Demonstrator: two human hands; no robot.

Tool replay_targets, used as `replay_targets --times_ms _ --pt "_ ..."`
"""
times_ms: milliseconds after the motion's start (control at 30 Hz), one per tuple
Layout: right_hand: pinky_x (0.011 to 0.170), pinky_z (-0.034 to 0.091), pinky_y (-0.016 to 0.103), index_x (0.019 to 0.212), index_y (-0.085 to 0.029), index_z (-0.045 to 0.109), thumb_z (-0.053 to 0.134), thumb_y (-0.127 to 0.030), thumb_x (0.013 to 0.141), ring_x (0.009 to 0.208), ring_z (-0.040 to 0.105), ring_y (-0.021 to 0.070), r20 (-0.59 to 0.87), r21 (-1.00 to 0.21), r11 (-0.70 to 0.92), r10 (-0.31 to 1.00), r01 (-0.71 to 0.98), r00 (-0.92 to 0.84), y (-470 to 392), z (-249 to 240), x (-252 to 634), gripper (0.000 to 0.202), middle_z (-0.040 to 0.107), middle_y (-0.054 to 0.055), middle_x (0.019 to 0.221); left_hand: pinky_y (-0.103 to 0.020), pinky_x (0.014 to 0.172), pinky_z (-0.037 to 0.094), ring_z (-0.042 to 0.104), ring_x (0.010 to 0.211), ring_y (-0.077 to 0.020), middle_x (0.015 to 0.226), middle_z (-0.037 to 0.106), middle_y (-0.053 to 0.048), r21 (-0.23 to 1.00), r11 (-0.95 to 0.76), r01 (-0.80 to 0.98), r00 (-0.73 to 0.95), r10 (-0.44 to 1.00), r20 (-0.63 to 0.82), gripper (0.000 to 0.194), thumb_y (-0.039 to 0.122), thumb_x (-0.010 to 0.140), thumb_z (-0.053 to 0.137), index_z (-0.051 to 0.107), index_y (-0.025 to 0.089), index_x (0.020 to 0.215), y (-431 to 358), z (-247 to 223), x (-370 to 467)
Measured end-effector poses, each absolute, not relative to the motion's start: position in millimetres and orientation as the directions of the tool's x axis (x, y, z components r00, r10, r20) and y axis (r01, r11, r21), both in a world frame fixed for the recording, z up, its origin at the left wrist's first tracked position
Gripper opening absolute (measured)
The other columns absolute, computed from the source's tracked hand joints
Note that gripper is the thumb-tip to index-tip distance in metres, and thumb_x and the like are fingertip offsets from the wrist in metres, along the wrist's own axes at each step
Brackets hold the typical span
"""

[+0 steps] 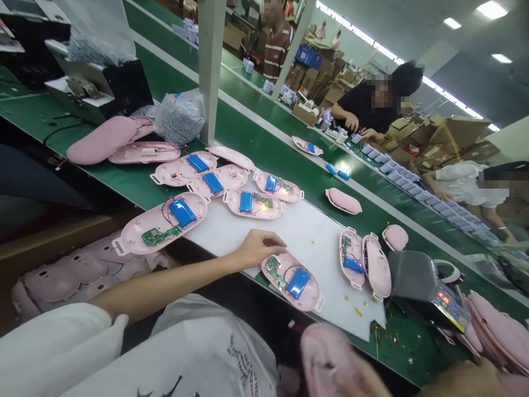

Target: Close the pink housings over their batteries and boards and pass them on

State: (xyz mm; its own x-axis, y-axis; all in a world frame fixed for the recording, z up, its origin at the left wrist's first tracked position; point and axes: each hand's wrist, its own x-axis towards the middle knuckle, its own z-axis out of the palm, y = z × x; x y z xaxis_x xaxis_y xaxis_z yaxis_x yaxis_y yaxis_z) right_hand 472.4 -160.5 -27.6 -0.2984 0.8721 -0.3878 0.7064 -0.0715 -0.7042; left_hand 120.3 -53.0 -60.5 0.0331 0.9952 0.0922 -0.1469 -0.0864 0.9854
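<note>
My left hand (pixel 257 249) is at the upper left end of an open pink shell (pixel 308 302), its fingers bent together in a pinch. What they hold, if anything, is too small to make out. That shell lies on the white sheet and holds a green circuit board (pixel 275 270) and a blue battery (pixel 298 283). At the bottom edge, my right hand (pixel 367 379), smeared by motion, grips another pink shell (pixel 326 355) below the table edge. Several open pink shells with blue batteries lie beyond my left hand; two show a lit yellow light.
A grey device with a red display (pixel 430 286) stands at right, near more pink shells (pixel 500 331). Another blurred hand (pixel 467 379) is at the bottom right. A metal post (pixel 210 71) rises behind a bag of small parts (pixel 182 118). People sit across the green table.
</note>
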Motion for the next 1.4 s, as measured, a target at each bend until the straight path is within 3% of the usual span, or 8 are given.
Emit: replay_targets --times_ms 100,233,367,633,833,1133,1300,1400 --pt "0.093 0.053 0.035 0.130 -0.020 0.060 0.054 -0.060 0.091 0.121 0.058 0.0287 -0.202 -0.629 0.029 0.959 0.776 -0.199 -105.7 31.7 443.0 0.056 0.066 0.013 0.121 -0.025 0.068 0.055 0.066 0.070 -0.0150 0.075 0.072 -0.004 0.984 -0.093 -0.153 0.048 0.994 0.101 0.010 0.023 0.082 0.074 0.073 0.013 0.080 -55.3 -55.8 119.9" --pt "0.059 0.040 0.027 0.081 -0.021 0.057 0.038 -0.056 0.098 0.067 0.055 0.0181 -0.224 -0.435 0.325 0.864 0.840 -0.451 -25.8 59.3 370.2 0.044 0.061 0.003 0.073 -0.027 0.075 0.054 0.064 0.078 -0.0149 0.084 0.068 -0.004 0.928 -0.367 0.072 0.011 0.930 0.367 0.012 0.025 0.090 0.069 0.071 0.015 0.083 -56.3 -51.3 117.1" --pt "0.058 0.031 0.026 0.084 -0.021 0.060 0.036 -0.044 0.100 0.058 0.050 0.0156 -0.200 -0.321 0.520 0.780 0.792 -0.593 2.0 48.7 324.4 0.037 0.058 0.000 0.064 -0.033 0.088 0.055 0.063 0.095 -0.0180 0.105 0.062 -0.009 0.736 -0.584 0.343 -0.051 0.770 0.636 0.015 0.028 0.095 0.064 0.070 0.017 0.086 -53.5 -50.7 119.9" --pt "0.056 0.024 0.027 0.091 -0.019 0.067 0.041 -0.035 0.097 0.057 0.054 0.0170 0.177 -0.144 0.490 0.867 0.860 -0.465 -9.2 27.3 313.2 0.031 0.064 0.004 0.065 -0.037 0.091 0.059 0.063 0.108 -0.0214 0.123 0.059 -0.011 0.649 -0.564 0.510 -0.001 0.754 0.657 0.010 0.021 0.096 0.060 0.069 0.018 0.093 -47.9 -57.6 127.0" --pt "0.056 0.021 0.027 0.091 -0.019 0.067 0.041 -0.029 0.095 0.057 0.054 0.0169 0.208 -0.067 0.491 0.858 0.869 -0.469 -17.0 27.9 308.2 0.028 0.065 0.005 0.068 -0.039 0.088 0.058 0.060 0.107 -0.0227 0.117 0.061 -0.011 0.513 -0.581 0.632 0.057 0.695 0.717 0.013 0.024 0.097 0.059 0.068 0.018 0.091 -42.7 -43.0 115.4" --pt "0.059 0.030 0.026 0.088 -0.020 0.068 0.044 -0.041 0.095 0.059 0.054 0.0174 0.110 -0.327 0.444 0.895 0.834 -0.433 -10.2 34.4 309.2 0.032 0.063 0.002 0.064 -0.033 0.085 0.058 0.068 0.094 -0.0173 0.129 0.060 -0.011 0.713 -0.541 0.447 0.003 0.797 0.604 0.016 0.021 0.097 0.058 0.071 0.015 0.090 -38.9 -57.9 126.9" --pt "0.059 0.026 0.027 0.094 -0.019 0.070 0.043 -0.036 0.095 0.061 0.054 0.0186 0.152 -0.220 0.412 0.910 0.884 -0.386 -8.4 27.1 305.8 0.032 0.062 0.004 0.065 -0.032 0.092 0.055 0.064 0.107 -0.0216 0.116 0.062 -0.007 0.854 -0.467 0.228 0.356 0.857 0.373 0.004 0.020 0.082 0.078 0.077 0.019 0.079 -34.0 -48.9 109.2" --pt "0.059 0.025 0.027 0.096 -0.020 0.070 0.044 -0.035 0.094 0.062 0.055 0.0186 0.110 -0.185 0.455 0.890 0.871 -0.442 -8.0 26.6 303.2 0.030 0.065 0.004 0.068 -0.036 0.096 0.053 0.063 0.108 -0.0223 0.119 0.060 -0.009 0.906 -0.393 0.160 0.176 0.914 0.365 0.005 0.021 0.082 0.078 0.075 0.018 0.079 -29.2 -46.5 103.6"
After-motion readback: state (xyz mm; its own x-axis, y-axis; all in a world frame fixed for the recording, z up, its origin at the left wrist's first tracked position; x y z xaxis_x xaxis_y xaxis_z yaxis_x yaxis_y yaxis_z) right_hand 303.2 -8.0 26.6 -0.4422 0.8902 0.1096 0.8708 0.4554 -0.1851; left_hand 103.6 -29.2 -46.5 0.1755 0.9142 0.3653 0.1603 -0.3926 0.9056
